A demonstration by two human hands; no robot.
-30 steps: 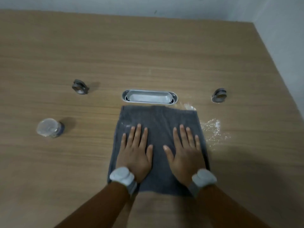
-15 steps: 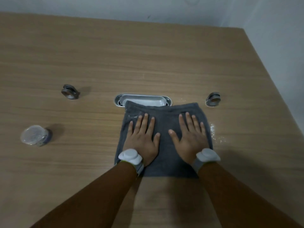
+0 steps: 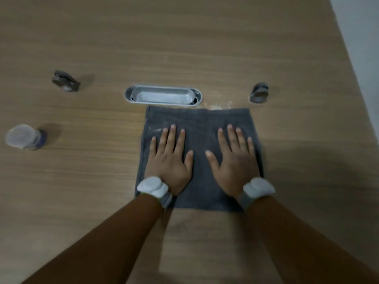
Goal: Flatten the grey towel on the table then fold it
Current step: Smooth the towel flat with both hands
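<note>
The grey towel (image 3: 200, 119) lies spread in a near square on the wooden table (image 3: 184, 48), just in front of a grey oval cable port. My left hand (image 3: 169, 158) rests palm down on the towel's left half, fingers apart. On the right half, my right hand (image 3: 233, 158) lies flat the same way. Both hands hold nothing. White wrist bands sit on both wrists, over the towel's near part.
The oval cable port (image 3: 163, 96) is set into the table beyond the towel. Dark tape rolls lie at left (image 3: 65, 80) and right (image 3: 259, 93). A clear lidded jar (image 3: 24, 137) lies on its side far left. White powder specks (image 3: 217, 105) show at the towel's far edge. The table's right edge (image 3: 348, 54) is close.
Both flat hands slid away from me and to the right with the towel, which now covers the white powder patch that lay beside it.
</note>
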